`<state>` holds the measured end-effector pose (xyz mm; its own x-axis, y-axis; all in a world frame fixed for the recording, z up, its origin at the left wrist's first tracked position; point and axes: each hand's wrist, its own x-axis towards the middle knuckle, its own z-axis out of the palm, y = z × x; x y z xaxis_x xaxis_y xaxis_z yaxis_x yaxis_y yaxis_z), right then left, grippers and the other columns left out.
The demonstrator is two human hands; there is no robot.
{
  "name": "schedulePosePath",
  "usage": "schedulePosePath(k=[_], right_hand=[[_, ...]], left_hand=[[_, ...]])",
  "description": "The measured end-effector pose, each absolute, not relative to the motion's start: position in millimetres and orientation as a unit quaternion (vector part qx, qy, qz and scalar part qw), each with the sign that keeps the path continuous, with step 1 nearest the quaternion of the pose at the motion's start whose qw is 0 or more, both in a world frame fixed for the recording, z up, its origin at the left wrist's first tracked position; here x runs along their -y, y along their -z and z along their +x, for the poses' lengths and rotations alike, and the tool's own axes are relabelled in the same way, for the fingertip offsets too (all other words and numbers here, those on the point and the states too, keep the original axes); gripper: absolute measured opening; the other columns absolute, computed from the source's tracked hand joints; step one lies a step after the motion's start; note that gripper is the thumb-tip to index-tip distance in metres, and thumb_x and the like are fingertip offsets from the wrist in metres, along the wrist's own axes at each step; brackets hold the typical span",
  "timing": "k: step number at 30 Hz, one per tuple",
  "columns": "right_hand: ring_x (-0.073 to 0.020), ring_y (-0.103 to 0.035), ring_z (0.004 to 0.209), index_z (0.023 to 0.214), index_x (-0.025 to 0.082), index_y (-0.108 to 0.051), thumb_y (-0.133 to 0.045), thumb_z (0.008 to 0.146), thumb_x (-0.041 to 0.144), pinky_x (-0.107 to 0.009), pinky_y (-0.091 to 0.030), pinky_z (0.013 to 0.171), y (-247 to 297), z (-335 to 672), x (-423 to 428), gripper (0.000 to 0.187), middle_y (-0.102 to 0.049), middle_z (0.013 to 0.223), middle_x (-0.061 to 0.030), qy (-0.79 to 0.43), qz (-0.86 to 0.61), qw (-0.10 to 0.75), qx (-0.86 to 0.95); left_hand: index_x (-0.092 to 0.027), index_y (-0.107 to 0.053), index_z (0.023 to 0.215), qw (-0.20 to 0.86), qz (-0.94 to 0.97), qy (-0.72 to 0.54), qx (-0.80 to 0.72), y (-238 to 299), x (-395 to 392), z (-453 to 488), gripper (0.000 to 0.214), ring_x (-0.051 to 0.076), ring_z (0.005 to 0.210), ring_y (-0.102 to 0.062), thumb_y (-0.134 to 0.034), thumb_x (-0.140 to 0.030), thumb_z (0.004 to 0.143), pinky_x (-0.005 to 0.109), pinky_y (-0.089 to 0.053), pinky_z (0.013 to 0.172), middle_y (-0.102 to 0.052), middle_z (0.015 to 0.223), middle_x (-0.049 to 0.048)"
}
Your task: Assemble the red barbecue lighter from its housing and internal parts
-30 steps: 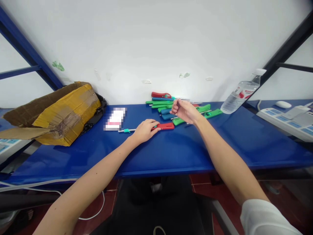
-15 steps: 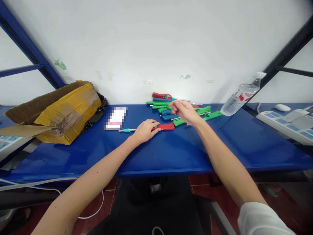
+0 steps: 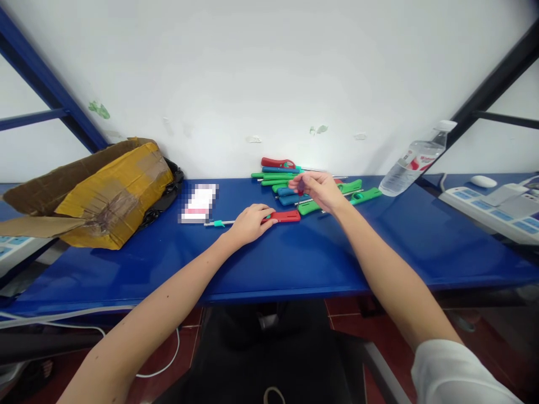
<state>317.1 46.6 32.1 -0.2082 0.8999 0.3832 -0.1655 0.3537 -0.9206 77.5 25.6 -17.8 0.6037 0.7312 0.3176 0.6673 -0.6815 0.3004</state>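
Observation:
My left hand (image 3: 251,223) rests on the blue table, its fingers closed around a red long-necked lighter (image 3: 287,216). That lighter lies flat, its metal neck with a turquoise piece pointing left. My right hand (image 3: 322,191) hovers over a pile of similar lighters, fingertips pinched together. A small dark reddish thing shows at those fingertips, too unclear to name. Around it lie green lighters (image 3: 309,208), a blue lighter (image 3: 290,199) and, at the back, another red lighter (image 3: 272,163). Part of the pile is hidden behind my right hand.
A torn cardboard box (image 3: 122,196) with yellow tape and black plastic stands at the left, near a blurred white card (image 3: 199,203). At the right are a clear water bottle (image 3: 410,163), a power strip (image 3: 497,210) and a white mouse (image 3: 483,181). A white wall bounds the back.
My right hand has turned slightly, and a dark reddish bit now shows at its fingertips. The left hand stays on the red lighter. The view has shifted a little.

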Motion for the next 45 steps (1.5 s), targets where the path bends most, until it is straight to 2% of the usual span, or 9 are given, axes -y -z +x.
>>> schedulePosePath(k=[8,10,15,18,25,32,35,40,45], right_hand=[[-0.0184,-0.070,0.090,0.075,0.020,-0.062,-0.081,0.070,0.053,-0.035,-0.056,0.085,-31,299,-46,0.038,-0.075,0.094,-0.0044,-0.493,-0.287,0.599,0.561],[-0.0140,-0.066,0.078,0.077,0.022,-0.055,-0.077,0.074,0.056,-0.032,-0.056,0.078,-32,296,-44,0.040,-0.072,0.089,-0.0008,-0.534,-0.269,0.600,0.532],[-0.0082,-0.030,0.045,0.079,0.021,-0.058,-0.060,0.089,0.052,-0.022,-0.041,0.049,-37,297,-43,0.033,-0.035,0.055,0.0083,-0.612,-0.255,0.560,0.498],[-0.0095,-0.033,0.049,0.080,0.021,-0.060,-0.053,0.094,0.050,-0.023,-0.041,0.052,-38,300,-44,0.032,-0.033,0.061,0.0061,-0.620,-0.255,0.548,0.500],[-0.0066,-0.036,0.052,0.077,0.020,-0.056,-0.072,0.081,0.053,-0.019,-0.033,0.048,-36,292,-43,0.037,-0.038,0.065,0.0060,-0.597,-0.247,0.549,0.530],[-0.0081,-0.018,0.038,0.072,0.023,-0.049,-0.065,0.088,0.050,-0.019,-0.025,0.038,-56,322,-46,0.035,-0.015,0.045,0.0121,-0.525,-0.239,0.698,0.425],[-0.0084,-0.028,0.038,0.080,0.023,-0.058,-0.064,0.089,0.048,-0.020,-0.036,0.045,-53,328,-36,0.027,-0.021,0.042,0.0124,-0.509,-0.277,0.677,0.454],[-0.0131,-0.056,0.056,0.083,0.021,-0.064,-0.061,0.086,0.060,-0.028,-0.049,0.065,-34,309,-21,0.040,-0.045,0.050,0.0066,-0.453,-0.312,0.665,0.505],[-0.0154,-0.061,0.065,0.079,0.021,-0.062,-0.051,0.091,0.060,-0.030,-0.050,0.067,-18,301,-23,0.043,-0.059,0.064,-0.0002,-0.390,-0.336,0.676,0.527]], left_hand=[[-0.021,-0.065,0.123,0.077,0.893,-0.214,-0.389,20,-27,76,0.036,0.028,0.118,-0.057,-0.049,-0.041,0.098,0.042,-0.048,0.099,-0.063,0.127,0.0094],[-0.021,-0.065,0.123,0.078,0.893,-0.215,-0.388,20,-27,76,0.036,0.027,0.117,-0.058,-0.049,-0.041,0.098,0.041,-0.048,0.099,-0.064,0.127,0.0094],[-0.021,-0.065,0.123,0.080,0.893,-0.218,-0.387,19,-26,76,0.036,0.027,0.117,-0.058,-0.049,-0.040,0.098,0.041,-0.048,0.100,-0.064,0.127,0.0093],[-0.019,-0.066,0.122,0.082,0.891,-0.218,-0.389,19,-25,76,0.036,0.028,0.117,-0.058,-0.050,-0.040,0.098,0.042,-0.048,0.100,-0.064,0.127,0.0101],[-0.021,-0.066,0.121,0.085,0.889,-0.220,-0.393,17,-23,77,0.034,0.027,0.116,-0.059,-0.051,-0.040,0.097,0.040,-0.048,0.099,-0.065,0.126,0.0092],[-0.019,-0.065,0.119,0.089,0.890,-0.216,-0.392,13,-22,76,0.033,0.028,0.116,-0.060,-0.055,-0.040,0.095,0.040,-0.049,0.098,-0.066,0.124,0.0103],[-0.019,-0.064,0.117,0.093,0.906,-0.192,-0.366,7,-22,70,0.032,0.027,0.111,-0.062,-0.059,-0.040,0.093,0.038,-0.049,0.093,-0.067,0.118,0.0100],[-0.020,-0.060,0.120,0.093,0.920,-0.173,-0.339,-19,-16,52,0.032,0.025,0.101,-0.064,-0.048,-0.042,0.099,0.036,-0.048,0.087,-0.067,0.114,0.0092],[-0.018,-0.059,0.117,0.097,0.880,-0.243,-0.397,-38,-14,38,0.038,0.024,0.090,-0.063,-0.035,-0.044,0.102,0.034,-0.046,0.078,-0.068,0.104,0.0086]])
